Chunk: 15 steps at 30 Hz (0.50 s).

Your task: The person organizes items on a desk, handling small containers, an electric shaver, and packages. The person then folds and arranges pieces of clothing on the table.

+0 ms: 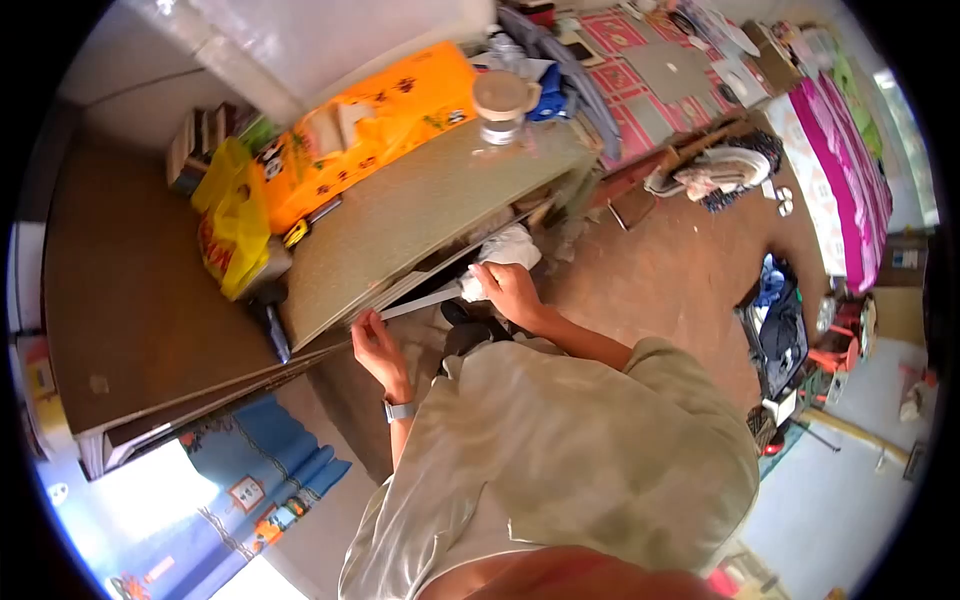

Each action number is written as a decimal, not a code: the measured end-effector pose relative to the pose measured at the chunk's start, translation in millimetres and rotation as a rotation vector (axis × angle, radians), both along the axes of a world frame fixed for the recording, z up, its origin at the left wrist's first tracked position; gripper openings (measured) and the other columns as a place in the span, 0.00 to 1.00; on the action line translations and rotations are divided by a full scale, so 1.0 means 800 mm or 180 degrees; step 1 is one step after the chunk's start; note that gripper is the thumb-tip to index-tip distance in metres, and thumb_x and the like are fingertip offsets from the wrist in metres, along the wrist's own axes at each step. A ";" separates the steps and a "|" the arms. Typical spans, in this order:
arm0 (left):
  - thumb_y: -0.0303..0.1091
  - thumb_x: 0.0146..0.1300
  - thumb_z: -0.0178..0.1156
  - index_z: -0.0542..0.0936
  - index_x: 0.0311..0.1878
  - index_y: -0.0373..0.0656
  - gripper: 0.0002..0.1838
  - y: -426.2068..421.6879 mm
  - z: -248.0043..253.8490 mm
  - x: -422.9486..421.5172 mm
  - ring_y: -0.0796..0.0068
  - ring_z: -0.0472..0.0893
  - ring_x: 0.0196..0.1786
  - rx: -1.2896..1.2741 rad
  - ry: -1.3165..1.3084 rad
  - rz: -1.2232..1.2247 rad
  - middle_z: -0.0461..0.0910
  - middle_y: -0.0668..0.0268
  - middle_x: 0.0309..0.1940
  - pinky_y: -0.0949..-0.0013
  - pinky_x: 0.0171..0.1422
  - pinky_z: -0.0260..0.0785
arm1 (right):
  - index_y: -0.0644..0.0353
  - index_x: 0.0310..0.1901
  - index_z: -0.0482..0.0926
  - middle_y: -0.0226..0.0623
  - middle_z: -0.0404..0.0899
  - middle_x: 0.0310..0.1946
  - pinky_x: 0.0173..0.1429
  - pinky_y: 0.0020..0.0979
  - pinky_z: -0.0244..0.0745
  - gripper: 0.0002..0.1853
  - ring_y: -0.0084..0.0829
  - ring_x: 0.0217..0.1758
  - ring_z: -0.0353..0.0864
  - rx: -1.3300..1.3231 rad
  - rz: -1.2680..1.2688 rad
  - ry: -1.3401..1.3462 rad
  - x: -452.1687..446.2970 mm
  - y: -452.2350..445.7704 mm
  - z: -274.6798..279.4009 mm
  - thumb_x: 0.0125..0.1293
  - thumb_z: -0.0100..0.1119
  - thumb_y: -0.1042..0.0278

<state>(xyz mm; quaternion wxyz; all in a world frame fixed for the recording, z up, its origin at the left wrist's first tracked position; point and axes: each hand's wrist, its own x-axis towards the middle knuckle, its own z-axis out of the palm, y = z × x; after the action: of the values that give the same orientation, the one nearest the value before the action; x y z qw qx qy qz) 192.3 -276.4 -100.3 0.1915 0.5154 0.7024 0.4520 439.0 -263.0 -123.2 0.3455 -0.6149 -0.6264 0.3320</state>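
Note:
A narrow white strip (422, 303) stretches between my two hands in front of the cabinet edge. My left hand (380, 352), with a watch on its wrist, pinches the strip's lower left end. Closed fingers of my right hand (508, 292) are at the strip's other end, against a crumpled white plastic bag (512, 247). How far the strip runs into or behind the bag is hidden. Just behind the hands, a dark gap with papers in it shows below the cabinet top (400, 215).
An orange panda-print bag (370, 130), a yellow bag (235, 215), a lidded jar (502, 105) and a yellow tape measure (296, 233) sit on the furniture. A dark bottle (270, 320) lies near its edge. On the floor to the right is an open suitcase (778, 330).

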 end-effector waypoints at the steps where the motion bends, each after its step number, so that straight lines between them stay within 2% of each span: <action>1: 0.30 0.73 0.58 0.81 0.45 0.35 0.08 -0.001 -0.001 0.018 0.68 0.80 0.34 -0.0013 0.0005 -0.0071 0.82 0.58 0.34 0.67 0.41 0.72 | 0.65 0.36 0.78 0.44 0.81 0.31 0.34 0.38 0.73 0.07 0.44 0.31 0.81 -0.0013 -0.0071 0.0005 0.013 -0.005 0.006 0.69 0.62 0.71; 3: 0.33 0.73 0.58 0.81 0.47 0.35 0.10 -0.007 -0.002 0.052 0.76 0.79 0.32 0.0042 -0.0069 -0.0332 0.83 0.61 0.30 0.71 0.38 0.73 | 0.65 0.32 0.77 0.45 0.78 0.24 0.31 0.40 0.71 0.09 0.47 0.26 0.78 0.1007 -0.0685 0.0925 0.028 -0.018 0.021 0.69 0.62 0.70; 4: 0.33 0.74 0.58 0.81 0.48 0.35 0.10 -0.006 -0.001 0.061 0.75 0.82 0.34 -0.0105 -0.0071 -0.0561 0.85 0.59 0.33 0.71 0.40 0.73 | 0.63 0.31 0.76 0.45 0.76 0.21 0.29 0.41 0.69 0.09 0.48 0.23 0.76 0.1059 -0.0659 0.1116 0.039 -0.023 0.007 0.68 0.63 0.71; 5: 0.32 0.74 0.57 0.81 0.48 0.35 0.10 -0.009 0.000 0.074 0.74 0.83 0.35 -0.0186 -0.0008 -0.0655 0.85 0.59 0.33 0.69 0.42 0.74 | 0.62 0.33 0.78 0.45 0.76 0.22 0.30 0.40 0.69 0.07 0.47 0.23 0.75 0.0450 -0.0384 0.0738 0.061 -0.037 -0.001 0.68 0.62 0.71; 8: 0.33 0.74 0.56 0.81 0.48 0.35 0.11 -0.010 0.008 0.115 0.72 0.84 0.37 -0.0198 -0.0203 -0.1123 0.85 0.59 0.34 0.67 0.46 0.74 | 0.63 0.36 0.79 0.44 0.76 0.22 0.29 0.37 0.69 0.05 0.44 0.22 0.74 0.0426 -0.0632 0.0575 0.091 -0.063 0.017 0.69 0.61 0.72; 9: 0.33 0.75 0.57 0.81 0.49 0.35 0.11 -0.009 -0.001 0.123 0.71 0.84 0.38 -0.0174 -0.0275 -0.1349 0.85 0.58 0.34 0.66 0.45 0.75 | 0.63 0.38 0.80 0.43 0.78 0.22 0.30 0.35 0.70 0.03 0.41 0.22 0.75 0.0483 -0.0712 0.0442 0.104 -0.068 0.054 0.69 0.60 0.73; 11: 0.31 0.73 0.58 0.81 0.48 0.34 0.10 -0.008 0.003 0.148 0.70 0.84 0.37 -0.0231 -0.0502 -0.1630 0.84 0.57 0.34 0.66 0.42 0.74 | 0.62 0.50 0.83 0.34 0.83 0.26 0.35 0.26 0.75 0.10 0.20 0.29 0.80 0.1126 -0.0888 0.0691 0.131 -0.084 0.143 0.74 0.54 0.73; 12: 0.32 0.74 0.57 0.81 0.49 0.34 0.11 -0.008 -0.004 0.157 0.71 0.84 0.38 -0.0248 -0.0462 -0.1824 0.85 0.57 0.35 0.66 0.42 0.75 | 0.63 0.56 0.81 0.34 0.85 0.31 0.38 0.25 0.77 0.14 0.18 0.32 0.80 0.1424 -0.0711 0.0881 0.143 -0.102 0.206 0.74 0.50 0.76; 13: 0.33 0.75 0.56 0.80 0.50 0.34 0.11 -0.006 -0.016 0.163 0.72 0.84 0.39 -0.0300 -0.0416 -0.2075 0.85 0.57 0.36 0.66 0.42 0.75 | 0.65 0.57 0.80 0.38 0.84 0.32 0.40 0.24 0.76 0.16 0.20 0.33 0.81 0.1354 -0.0682 0.0563 0.151 -0.136 0.292 0.73 0.48 0.79; 14: 0.32 0.76 0.55 0.80 0.50 0.34 0.11 -0.004 -0.029 0.170 0.71 0.84 0.39 -0.0116 -0.0324 -0.2415 0.85 0.57 0.37 0.67 0.43 0.75 | 0.59 0.56 0.82 0.40 0.83 0.30 0.35 0.30 0.77 0.20 0.30 0.33 0.86 0.1368 -0.0723 0.0214 0.148 -0.167 0.379 0.63 0.56 0.83; 15: 0.31 0.75 0.56 0.80 0.50 0.34 0.11 -0.008 -0.038 0.181 0.71 0.84 0.39 -0.0008 -0.0245 -0.2596 0.84 0.58 0.38 0.67 0.43 0.76 | 0.60 0.54 0.83 0.39 0.81 0.31 0.34 0.30 0.74 0.18 0.31 0.32 0.82 0.1252 -0.0522 -0.0062 0.143 -0.199 0.425 0.62 0.59 0.77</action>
<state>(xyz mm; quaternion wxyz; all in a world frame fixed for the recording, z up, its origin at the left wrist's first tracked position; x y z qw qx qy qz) 336.9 -282.5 -130.6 0.3818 0.7341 0.4333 0.3571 553.8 -421.9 216.7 0.4786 -0.5876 -0.6303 0.1682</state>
